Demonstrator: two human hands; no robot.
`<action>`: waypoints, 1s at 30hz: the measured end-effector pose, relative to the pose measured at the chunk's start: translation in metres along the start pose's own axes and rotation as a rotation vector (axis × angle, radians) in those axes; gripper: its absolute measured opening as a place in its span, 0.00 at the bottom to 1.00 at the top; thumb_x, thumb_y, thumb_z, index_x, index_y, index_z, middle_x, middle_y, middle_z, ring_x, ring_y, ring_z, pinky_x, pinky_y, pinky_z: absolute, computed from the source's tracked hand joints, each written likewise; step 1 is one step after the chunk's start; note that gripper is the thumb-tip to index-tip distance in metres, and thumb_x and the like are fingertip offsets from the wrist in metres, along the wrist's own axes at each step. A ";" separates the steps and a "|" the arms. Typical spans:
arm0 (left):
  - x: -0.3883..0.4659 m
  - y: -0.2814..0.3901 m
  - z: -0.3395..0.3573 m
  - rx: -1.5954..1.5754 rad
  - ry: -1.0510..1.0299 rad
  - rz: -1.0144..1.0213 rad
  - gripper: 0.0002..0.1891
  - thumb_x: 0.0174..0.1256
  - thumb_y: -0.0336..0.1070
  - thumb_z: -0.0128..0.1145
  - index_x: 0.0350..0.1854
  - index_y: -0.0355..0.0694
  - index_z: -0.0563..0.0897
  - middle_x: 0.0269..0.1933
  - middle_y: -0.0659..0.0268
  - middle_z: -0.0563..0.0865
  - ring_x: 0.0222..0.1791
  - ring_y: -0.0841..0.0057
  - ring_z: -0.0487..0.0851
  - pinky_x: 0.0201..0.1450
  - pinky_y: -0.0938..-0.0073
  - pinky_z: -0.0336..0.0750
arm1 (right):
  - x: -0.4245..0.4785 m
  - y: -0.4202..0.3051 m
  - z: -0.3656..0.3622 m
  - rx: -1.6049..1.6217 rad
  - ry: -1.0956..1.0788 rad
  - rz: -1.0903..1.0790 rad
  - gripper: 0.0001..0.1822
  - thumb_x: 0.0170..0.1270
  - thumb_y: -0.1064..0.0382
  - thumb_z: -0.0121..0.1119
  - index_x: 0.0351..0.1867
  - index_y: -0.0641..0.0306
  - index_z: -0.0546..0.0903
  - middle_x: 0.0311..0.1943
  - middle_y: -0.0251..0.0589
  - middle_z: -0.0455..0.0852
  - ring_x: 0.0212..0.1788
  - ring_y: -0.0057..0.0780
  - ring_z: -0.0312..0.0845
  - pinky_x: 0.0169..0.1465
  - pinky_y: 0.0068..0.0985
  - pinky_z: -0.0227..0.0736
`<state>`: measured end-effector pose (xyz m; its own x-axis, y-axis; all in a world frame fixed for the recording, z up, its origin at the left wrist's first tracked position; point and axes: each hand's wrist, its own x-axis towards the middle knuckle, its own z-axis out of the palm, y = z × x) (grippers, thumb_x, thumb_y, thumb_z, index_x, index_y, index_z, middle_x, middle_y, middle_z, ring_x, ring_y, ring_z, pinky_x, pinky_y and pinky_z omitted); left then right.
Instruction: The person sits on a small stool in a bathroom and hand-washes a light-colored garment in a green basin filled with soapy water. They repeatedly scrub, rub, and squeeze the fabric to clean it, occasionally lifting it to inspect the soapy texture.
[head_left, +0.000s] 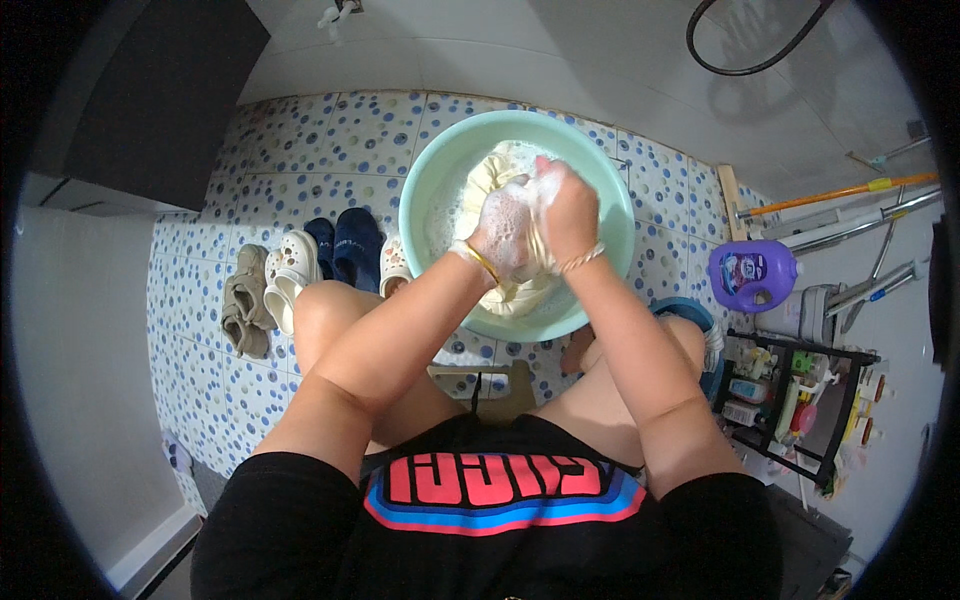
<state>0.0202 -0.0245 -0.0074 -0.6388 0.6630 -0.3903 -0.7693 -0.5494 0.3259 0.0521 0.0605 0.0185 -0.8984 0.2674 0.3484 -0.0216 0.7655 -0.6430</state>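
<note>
A round, pale green plastic basin (426, 176) stands on the tiled floor in front of me, with foamy water inside. Wet, cream-coloured cloth (491, 171) lies bunched in the suds. Over the middle of the basin, my left hand (504, 229) grips a fold of it, foam covering the knuckles. My right hand (568, 210) is closed on the same cloth close beside the left, also soapy. Between the two fists a twisted strip of the fabric shows. Foam and the curled fingers hide most of the gripped part.
Left of the basin stand white clogs (300, 255), navy slippers (358, 247) and beige shoes (247, 300). To the right are a purple detergent bottle (752, 276), a blue bucket (684, 307), mop handles (840, 195) and a black rack (787, 405) of bottles. A low stool (502, 405) is beneath me.
</note>
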 end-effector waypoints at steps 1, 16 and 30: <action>-0.001 0.002 0.004 0.057 0.027 0.050 0.18 0.66 0.49 0.39 0.41 0.40 0.74 0.42 0.59 0.79 0.42 0.67 0.77 0.48 0.67 0.71 | 0.005 0.009 -0.001 -0.035 0.020 0.011 0.16 0.62 0.56 0.48 0.24 0.66 0.78 0.25 0.54 0.78 0.29 0.51 0.75 0.34 0.38 0.69; -0.019 0.061 0.008 0.409 -0.052 0.396 0.26 0.60 0.47 0.53 0.57 0.38 0.67 0.50 0.58 0.73 0.52 0.69 0.71 0.56 0.65 0.66 | -0.004 0.033 -0.022 0.326 -0.321 0.263 0.11 0.56 0.61 0.56 0.30 0.69 0.73 0.30 0.47 0.76 0.38 0.30 0.75 0.40 0.28 0.70; -0.045 0.083 0.013 0.819 -0.169 0.262 0.25 0.57 0.53 0.56 0.44 0.33 0.76 0.44 0.58 0.79 0.47 0.71 0.76 0.54 0.71 0.68 | 0.034 0.042 -0.090 0.433 -0.518 -0.026 0.19 0.45 0.53 0.68 0.35 0.61 0.80 0.35 0.33 0.77 0.40 0.30 0.73 0.45 0.27 0.69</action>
<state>-0.0144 -0.0934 0.0482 -0.7361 0.6688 -0.1044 -0.3135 -0.2001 0.9283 0.0600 0.1541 0.0652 -0.9872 -0.1459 0.0645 -0.1226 0.4350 -0.8920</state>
